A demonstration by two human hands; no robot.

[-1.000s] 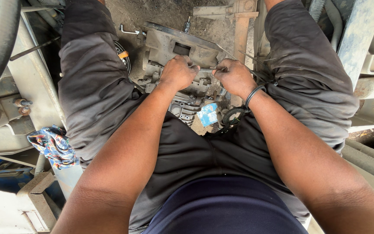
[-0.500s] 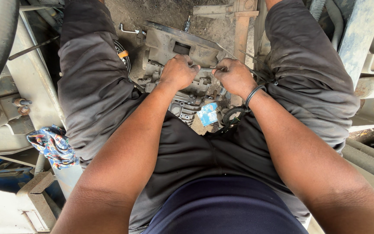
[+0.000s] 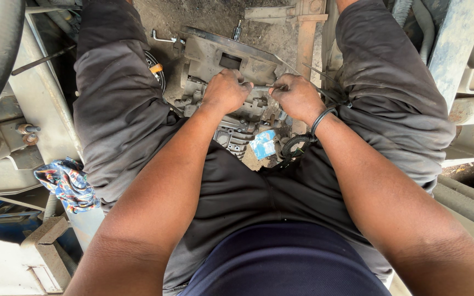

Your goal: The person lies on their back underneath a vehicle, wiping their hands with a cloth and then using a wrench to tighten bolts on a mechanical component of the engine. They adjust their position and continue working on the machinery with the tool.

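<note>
Closest in you've just got the two forearms running down from the camera, person sitting with legs spread in dark grey work trousers and the job parked between the knees. Left hand is balled up tight, grip closed on one end of a thin metal rod, and the right hand, black band on the wrist, is closed on the other end, so the rod bridges the two fists right over the top of the greasy grey metal assembly. Can't tell if that rod is a pin, a tool or a clip, too much of it is buried in the fists. My take on doing this bit well: keep both wrists level so the rod stays square to the housing, work it in short even moves, and brace the casting with the thighs so it doesn't rock. A scrap of blue and white wrapper and a black ribbed hose lie just below the hands, worth keeping out of it. Patterned rag is over on the left, dirt floor beyond.
</note>
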